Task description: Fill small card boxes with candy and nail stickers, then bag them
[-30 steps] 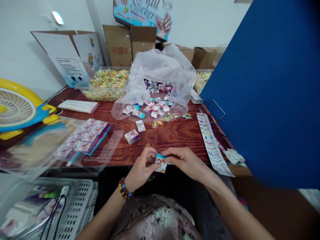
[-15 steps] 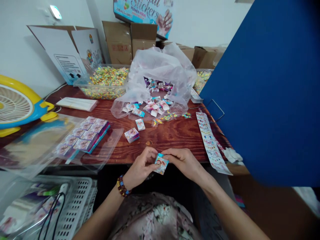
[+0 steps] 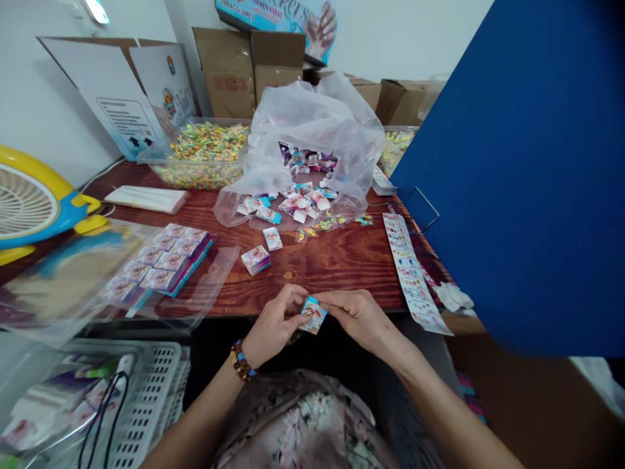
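Note:
Between my two hands, just off the table's front edge, is a small blue and white box. My left hand grips its left side between thumb and fingers. The fingertips of my right hand pinch the box's upper right edge. Beyond my hands on the table lie a short stack of small boxes and a single small box. To the left, rows of packed small boxes rest on clear plastic.
A white plastic bag spills small boxes, with candy packets before it. Behind are a candy tub and cartons. A sticker strip lies right, near a blue panel; a yellow-blue fan stands left.
The camera view has shifted slightly. My right thumb and fingers have come closer together at the box's upper right edge; my left hand still holds it.

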{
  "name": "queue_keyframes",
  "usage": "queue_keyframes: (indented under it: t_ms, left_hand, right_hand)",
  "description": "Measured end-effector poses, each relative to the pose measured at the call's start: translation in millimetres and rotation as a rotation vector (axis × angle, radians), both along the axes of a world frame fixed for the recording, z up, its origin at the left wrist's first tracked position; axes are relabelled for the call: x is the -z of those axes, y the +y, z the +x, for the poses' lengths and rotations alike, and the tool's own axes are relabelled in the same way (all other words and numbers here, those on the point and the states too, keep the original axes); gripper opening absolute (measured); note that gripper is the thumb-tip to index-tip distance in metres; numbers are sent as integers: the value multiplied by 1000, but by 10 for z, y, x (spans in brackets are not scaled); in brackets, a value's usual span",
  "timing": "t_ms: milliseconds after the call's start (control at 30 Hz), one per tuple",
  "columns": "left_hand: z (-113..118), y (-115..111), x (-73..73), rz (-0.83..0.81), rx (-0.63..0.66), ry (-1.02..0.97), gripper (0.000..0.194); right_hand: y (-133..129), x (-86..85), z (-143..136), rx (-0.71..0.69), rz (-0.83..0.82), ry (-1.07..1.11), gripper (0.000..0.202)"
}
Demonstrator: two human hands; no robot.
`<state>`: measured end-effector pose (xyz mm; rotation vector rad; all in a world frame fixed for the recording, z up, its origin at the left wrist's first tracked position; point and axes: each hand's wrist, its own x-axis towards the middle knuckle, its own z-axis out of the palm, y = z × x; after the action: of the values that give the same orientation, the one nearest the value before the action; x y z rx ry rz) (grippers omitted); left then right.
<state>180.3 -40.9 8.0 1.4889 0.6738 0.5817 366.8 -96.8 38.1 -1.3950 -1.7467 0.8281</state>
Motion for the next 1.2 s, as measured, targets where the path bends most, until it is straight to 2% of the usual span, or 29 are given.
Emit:
queue_keyframes:
  t_ms: [267,400,567,767,900,1033,1133,1200]
  left_hand:
    - [-3,30,2,19,60,11,26]
    - [23,17,35,21,24,5,29]
    - [88,-38,122,-18,-79,-54,33]
    - [128,-18,152,-158,-54,-119,41]
    - [121,10,137,-164,-7,-95,32]
    - [126,27,148,-191,45,-35,29]
    - [114,103,148,-100,27,64,31]
    - [94,211,154,86,-49,179,33]
  right_hand:
    - [10,36,71,25,-107,110,24]
    - [-21,39,23,1,-8,15,28]
    - [-109,131,-85,112,130,-161,43]
    - [-93,200,-14,206,46,63,29]
    - [-62,185,43,134,71,123,17]
    - [-57,190,60,32,30,87,16]
    - [-50,225,252,62,7,40,18]
    - [-38,267,582,228,47,1,23]
